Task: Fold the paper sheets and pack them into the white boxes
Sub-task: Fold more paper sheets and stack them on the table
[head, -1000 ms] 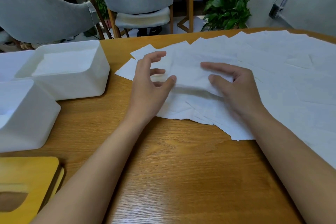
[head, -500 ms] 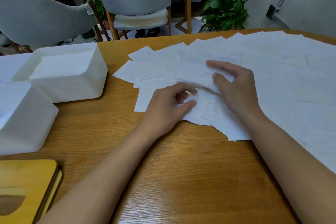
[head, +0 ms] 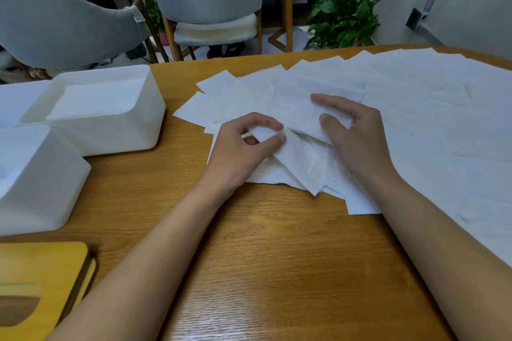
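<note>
Dozens of paper sheets (head: 415,97) overlap across the worktop's (head: 277,257) right half, from its far edge toward me. Two white boxes (head: 124,130) stand at the left edge, well apart from the pile. My left hand is the nearer to them. My right hand (head: 357,141) grips the near edge of a top sheet (head: 302,108). My left hand (head: 238,152) pinches a tilted sheet (head: 296,163) just beside it, whose long axis runs diagonally toward the near edge.
</note>
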A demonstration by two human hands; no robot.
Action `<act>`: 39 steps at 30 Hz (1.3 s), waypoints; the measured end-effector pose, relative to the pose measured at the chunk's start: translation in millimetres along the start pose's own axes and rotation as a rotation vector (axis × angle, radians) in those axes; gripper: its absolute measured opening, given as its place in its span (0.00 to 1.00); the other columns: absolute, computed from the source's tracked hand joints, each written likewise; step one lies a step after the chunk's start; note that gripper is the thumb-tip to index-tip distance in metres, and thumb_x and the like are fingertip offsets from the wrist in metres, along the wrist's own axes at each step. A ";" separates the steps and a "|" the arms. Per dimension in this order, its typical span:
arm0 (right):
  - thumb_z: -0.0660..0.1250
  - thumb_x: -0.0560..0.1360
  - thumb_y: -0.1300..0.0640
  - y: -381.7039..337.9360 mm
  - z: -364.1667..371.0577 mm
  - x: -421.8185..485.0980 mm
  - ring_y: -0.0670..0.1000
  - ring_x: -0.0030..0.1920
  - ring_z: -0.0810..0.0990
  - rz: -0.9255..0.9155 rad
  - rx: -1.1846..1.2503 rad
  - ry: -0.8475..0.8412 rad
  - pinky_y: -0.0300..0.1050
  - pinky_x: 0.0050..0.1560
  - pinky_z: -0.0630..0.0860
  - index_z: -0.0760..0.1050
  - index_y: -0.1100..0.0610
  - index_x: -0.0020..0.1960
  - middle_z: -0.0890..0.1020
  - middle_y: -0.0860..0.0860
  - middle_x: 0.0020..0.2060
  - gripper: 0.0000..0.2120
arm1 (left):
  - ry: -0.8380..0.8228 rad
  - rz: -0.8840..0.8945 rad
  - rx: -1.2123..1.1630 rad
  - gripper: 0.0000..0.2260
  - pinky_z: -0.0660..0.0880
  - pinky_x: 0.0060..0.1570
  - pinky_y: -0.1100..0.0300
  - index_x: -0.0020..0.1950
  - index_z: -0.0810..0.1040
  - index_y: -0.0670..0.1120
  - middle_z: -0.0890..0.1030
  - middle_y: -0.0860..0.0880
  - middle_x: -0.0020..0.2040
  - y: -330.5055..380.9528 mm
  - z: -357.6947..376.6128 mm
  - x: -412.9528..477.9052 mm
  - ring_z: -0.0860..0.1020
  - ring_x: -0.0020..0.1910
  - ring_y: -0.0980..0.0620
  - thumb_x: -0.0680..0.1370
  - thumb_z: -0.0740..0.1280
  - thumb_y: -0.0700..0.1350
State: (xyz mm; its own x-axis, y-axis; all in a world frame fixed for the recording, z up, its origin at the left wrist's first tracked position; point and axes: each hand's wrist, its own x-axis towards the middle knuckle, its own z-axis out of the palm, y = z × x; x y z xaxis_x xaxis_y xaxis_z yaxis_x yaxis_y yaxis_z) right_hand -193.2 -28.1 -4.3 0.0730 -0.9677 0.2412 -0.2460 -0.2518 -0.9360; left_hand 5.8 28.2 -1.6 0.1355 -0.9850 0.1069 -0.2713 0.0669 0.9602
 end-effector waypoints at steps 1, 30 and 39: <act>0.66 0.81 0.63 -0.4 0.1 0.1 0.37 0.68 0.76 0.000 -0.001 -0.003 0.42 0.73 0.72 0.84 0.46 0.64 0.83 0.38 0.63 0.18 | -0.041 -0.018 0.009 0.05 0.73 0.39 0.69 0.51 0.87 0.47 0.87 0.53 0.50 1.0 -0.4 -0.1 0.79 0.35 0.60 0.78 0.75 0.38; 0.71 0.81 0.54 -16.2 2.7 -9.9 0.44 0.50 0.86 0.113 0.192 -0.185 0.40 0.46 0.81 0.83 0.48 0.56 0.88 0.42 0.48 0.05 | 0.045 0.117 -0.113 0.17 0.83 0.59 0.52 0.65 0.85 0.48 0.85 0.54 0.62 8.0 -10.1 0.6 0.84 0.60 0.54 0.77 0.78 0.40; 0.69 0.81 0.63 -15.1 1.7 -8.6 0.41 0.69 0.75 -0.086 0.170 -0.169 0.47 0.71 0.75 0.67 0.42 0.78 0.74 0.39 0.71 0.30 | 0.137 0.157 0.054 0.17 0.79 0.51 0.61 0.65 0.84 0.54 0.80 0.57 0.64 2.8 -8.2 2.6 0.79 0.57 0.59 0.77 0.78 0.45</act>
State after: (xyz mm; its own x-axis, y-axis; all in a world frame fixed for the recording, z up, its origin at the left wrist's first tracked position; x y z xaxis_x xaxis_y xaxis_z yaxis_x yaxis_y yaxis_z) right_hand -188.4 -15.9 7.3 0.2503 -0.9240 0.2892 -0.0667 -0.3145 -0.9469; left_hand 13.2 27.1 3.5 0.2143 -0.9321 0.2921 -0.3492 0.2061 0.9141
